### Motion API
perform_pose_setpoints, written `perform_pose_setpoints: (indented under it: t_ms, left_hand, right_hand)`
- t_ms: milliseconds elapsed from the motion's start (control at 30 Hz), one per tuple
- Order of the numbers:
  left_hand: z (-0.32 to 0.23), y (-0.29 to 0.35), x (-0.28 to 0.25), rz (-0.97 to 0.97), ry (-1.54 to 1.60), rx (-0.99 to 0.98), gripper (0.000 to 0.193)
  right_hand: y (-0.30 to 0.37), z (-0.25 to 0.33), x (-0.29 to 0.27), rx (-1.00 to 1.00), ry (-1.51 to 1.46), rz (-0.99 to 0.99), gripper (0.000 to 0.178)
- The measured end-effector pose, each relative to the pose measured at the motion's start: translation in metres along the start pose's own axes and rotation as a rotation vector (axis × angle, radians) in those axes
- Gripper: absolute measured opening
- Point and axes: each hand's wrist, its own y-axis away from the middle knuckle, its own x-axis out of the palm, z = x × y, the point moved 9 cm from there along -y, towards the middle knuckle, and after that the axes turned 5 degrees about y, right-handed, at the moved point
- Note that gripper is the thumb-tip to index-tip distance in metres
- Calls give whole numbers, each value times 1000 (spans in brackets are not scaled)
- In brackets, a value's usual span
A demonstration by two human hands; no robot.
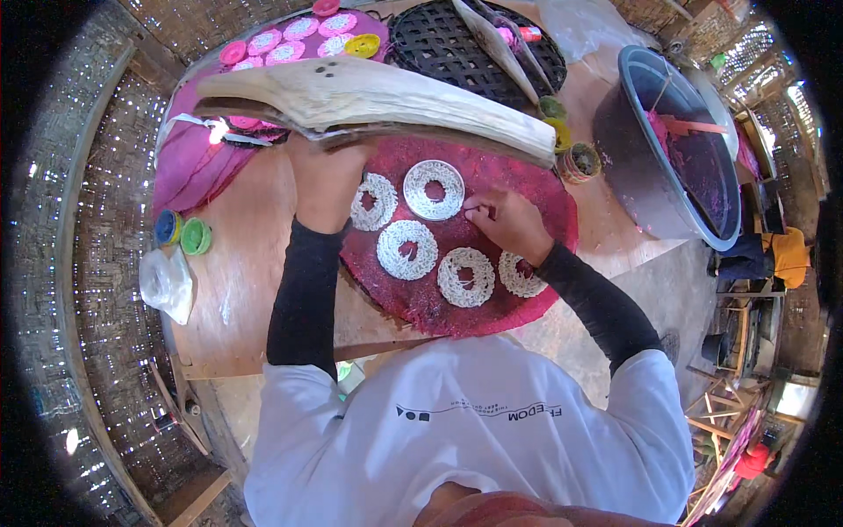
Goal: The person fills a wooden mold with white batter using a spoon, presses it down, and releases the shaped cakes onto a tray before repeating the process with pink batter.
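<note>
A long pale wooden hand press [386,95], two pieces lying one over the other, spans the upper middle above the table. My left hand [329,176] is closed on it from beneath; the wood hides most of its fingers. My right hand [509,220] is closed in a pinch at the right edge of a thin white ring mould [435,190], which surrounds a ring of white strands. Other white strand rings [407,249] lie round it on a magenta-stained round mat [544,255]; one [466,277] is below my right hand, another [522,274] partly under my wrist.
At the far left, pink and white rings [285,53] lie on a magenta mat. A black woven tray [474,61] bears another wooden tool. On the right stands a big grey tub [628,149] with pink stuff inside. Small cups [196,236] and a clear plastic bag [167,285] sit at the left edge.
</note>
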Motion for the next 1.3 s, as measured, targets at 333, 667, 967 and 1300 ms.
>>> perform_pose_setpoints:
  t_ms: [333, 667, 967, 1300]
  left_hand:
    - [6, 3, -1, -29, 183, -57, 28]
    - [19, 3, 2, 29, 91, -185, 30]
    - [26, 2, 1, -25, 270, -222, 22]
    - [37, 2, 3, 20, 286, -291, 25]
  right_hand:
    - [-7, 1, 15, 52, -436, 121, 21]
    - [-5, 19, -8, -199, 170, -52, 10]
    - [-3, 39, -10, -332, 311, -230, 12]
    - [-6, 34, -18, -300, 210, -126, 12]
